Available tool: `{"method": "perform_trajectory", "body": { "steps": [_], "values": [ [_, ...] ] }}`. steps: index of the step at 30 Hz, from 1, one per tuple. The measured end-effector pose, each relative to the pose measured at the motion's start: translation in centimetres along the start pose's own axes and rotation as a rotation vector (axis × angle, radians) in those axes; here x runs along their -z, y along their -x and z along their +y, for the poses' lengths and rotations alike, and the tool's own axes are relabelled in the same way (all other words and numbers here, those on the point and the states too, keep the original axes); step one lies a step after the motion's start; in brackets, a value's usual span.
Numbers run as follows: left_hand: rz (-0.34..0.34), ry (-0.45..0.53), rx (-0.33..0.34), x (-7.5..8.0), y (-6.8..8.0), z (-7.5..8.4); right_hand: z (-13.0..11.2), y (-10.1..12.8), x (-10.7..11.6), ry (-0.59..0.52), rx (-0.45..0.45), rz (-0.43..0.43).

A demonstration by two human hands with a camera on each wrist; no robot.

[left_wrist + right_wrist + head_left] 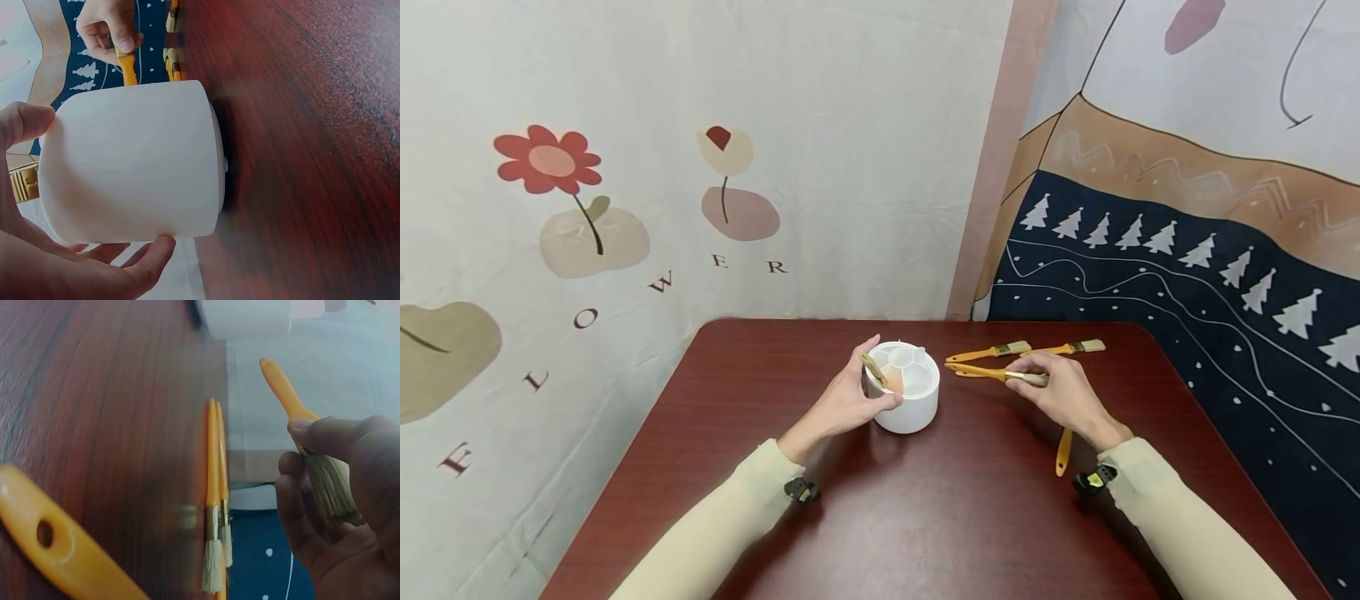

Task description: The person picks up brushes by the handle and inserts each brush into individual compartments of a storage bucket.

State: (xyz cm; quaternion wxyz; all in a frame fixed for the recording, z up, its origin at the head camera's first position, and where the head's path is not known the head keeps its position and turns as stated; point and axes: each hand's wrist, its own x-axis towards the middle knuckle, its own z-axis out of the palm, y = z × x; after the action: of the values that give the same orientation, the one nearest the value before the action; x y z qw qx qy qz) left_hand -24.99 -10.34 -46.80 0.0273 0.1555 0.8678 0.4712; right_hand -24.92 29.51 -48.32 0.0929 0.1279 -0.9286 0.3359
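Note:
My left hand (pixel 847 398) grips a round white organizer (pixel 917 414) by its side, thumb near the rim and fingers around the far side. Its top is divided into compartments. One paintbrush (pixel 874 368) stands in it with bristles up, leaning left; its metal band (pixel 24 182) shows in the left wrist view. With thumb and fingers, my right hand (pixel 1063 392) pinches another paintbrush (pixel 284 390) close to its ferrule. That brush's yellow handle points toward the organizer, and its bristles (pixel 331 487) face back into the palm.
Two yellow-handled brushes (pixel 988 352) (pixel 1075 347) lie behind my right hand on the dark red table (pixel 887 517). Another brush's handle (pixel 1063 452) shows beneath the right wrist. A printed cloth (pixel 865 167) hangs behind the table's far edge.

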Motion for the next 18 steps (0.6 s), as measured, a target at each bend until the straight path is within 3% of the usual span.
{"method": "perform_trajectory", "body": {
  "steps": [10,18],
  "values": [
    [0.023,0.032,-0.023,-0.1,0.4,-0.1,-1.5,0.3,0.5,-0.061,-0.007,0.092],
    [0.115,0.019,-0.041,-0.5,1.3,0.2,-3.0,0.3,1.1,-0.159,0.007,0.173]
  ]
}}
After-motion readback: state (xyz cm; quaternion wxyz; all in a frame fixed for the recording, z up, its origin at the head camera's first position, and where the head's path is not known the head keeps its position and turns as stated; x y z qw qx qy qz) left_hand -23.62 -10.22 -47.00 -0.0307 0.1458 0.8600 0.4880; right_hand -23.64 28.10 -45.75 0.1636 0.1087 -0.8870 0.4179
